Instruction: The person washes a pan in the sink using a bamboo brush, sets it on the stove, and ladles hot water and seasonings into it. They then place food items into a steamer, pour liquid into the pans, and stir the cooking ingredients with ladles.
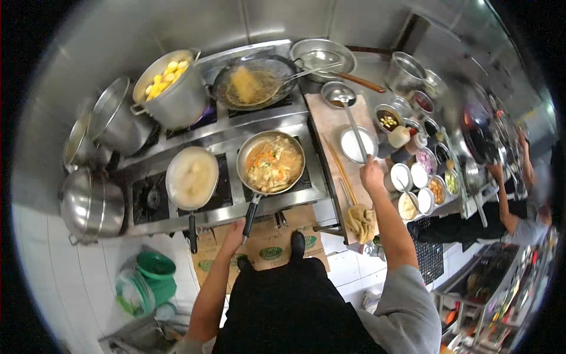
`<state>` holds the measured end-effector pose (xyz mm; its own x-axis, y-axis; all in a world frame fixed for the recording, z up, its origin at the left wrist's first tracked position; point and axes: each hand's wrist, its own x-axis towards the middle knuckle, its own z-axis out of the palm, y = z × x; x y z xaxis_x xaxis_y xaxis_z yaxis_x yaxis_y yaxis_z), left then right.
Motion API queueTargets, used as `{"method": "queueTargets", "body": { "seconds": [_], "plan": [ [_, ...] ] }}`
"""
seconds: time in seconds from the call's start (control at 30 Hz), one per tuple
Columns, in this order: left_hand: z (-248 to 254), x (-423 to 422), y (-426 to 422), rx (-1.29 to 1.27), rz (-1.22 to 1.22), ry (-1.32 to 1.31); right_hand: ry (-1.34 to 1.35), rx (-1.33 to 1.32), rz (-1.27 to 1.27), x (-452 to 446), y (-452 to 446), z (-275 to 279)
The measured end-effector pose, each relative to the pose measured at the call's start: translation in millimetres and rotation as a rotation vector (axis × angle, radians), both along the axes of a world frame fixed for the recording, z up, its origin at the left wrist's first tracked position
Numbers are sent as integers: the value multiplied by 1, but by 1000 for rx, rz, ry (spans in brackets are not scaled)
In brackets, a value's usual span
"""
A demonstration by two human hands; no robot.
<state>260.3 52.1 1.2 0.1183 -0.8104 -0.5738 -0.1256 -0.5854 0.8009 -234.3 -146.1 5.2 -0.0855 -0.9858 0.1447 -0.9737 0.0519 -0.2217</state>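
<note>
My left hand (pixel 234 233) is closed at the end of the black handle of a frying pan (pixel 270 162), which sits on the front right burner. Noodles (pixel 283 154) mixed with orange and pale pieces fill the pan. My right hand (pixel 371 175) grips the lower end of a long metal ladle (pixel 356 131). The ladle's bowl reaches a metal bowl (pixel 338 93) of dark liquid on the side counter. Beneath the ladle's shaft stands a bowl of white contents (pixel 358 144). Another pan (pixel 192 178), holding pale liquid, rests left of the noodle pan.
Behind are a pot of yellow pieces (pixel 167 82) and a wok (pixel 253 82) with a strainer of food. Several seasoning containers (pixel 421 175) crowd the right counter, beside a folded cloth (pixel 361 223). A co-worker (pixel 519 212) stands at the far right.
</note>
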Motion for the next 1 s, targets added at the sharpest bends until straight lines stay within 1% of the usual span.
{"method": "queueTargets", "body": {
  "seconds": [0.03, 0.07, 0.13, 0.17, 0.2, 0.27, 0.3, 0.4, 0.47, 0.6, 0.67, 0.73, 0.77, 0.87, 0.9, 0.97, 1.0],
  "plan": [
    [-17, 7, -4, 39, -29, 54, -71, -39, 21, -5, 6, -1],
    [-17, 5, -6, 68, -7, 97, -145, -76, 37, -5, 21, 0],
    [-16, 1, -9, 118, 30, 188, -257, -237, 152, -7, 61, 8],
    [-34, 3, -11, 118, 29, 155, -334, -116, 128, -1, 87, 29],
    [-33, 1, -12, 125, 32, 154, -407, 6, 100, 11, 111, 52],
    [-31, -2, -17, 143, 24, 150, -521, 59, 135, 41, 139, 83],
    [-32, -3, -18, 146, 7, 138, -578, 87, 143, 52, 151, 89],
    [-31, -3, -18, 134, -25, 94, -462, -41, 371, 74, 155, 58],
    [-28, -10, -16, 107, -10, 62, -375, 12, 372, 90, 159, 38],
    [-55, -13, -14, 82, 14, 108, -295, 69, 366, 123, 149, 36],
    [-65, -15, -12, 68, 16, 123, -204, 96, 345, 135, 139, 33],
    [-60, -16, -12, 61, -6, 155, -133, 89, 329, 144, 130, 24],
    [-54, -16, -12, 70, -12, 176, -83, 135, 294, 146, 128, 11],
    [-30, -16, -13, 94, -13, 220, -155, 114, 274, 153, 162, -23],
    [-23, -17, -13, 88, -20, 227, -209, 61, 331, 162, 180, -33],
    [-19, -16, -13, 88, -29, 237, -311, 102, 309, 192, 214, -34],
    [-19, -16, -14, 95, -32, 238, -322, 155, 300, 204, 221, -21]
  ]
}}
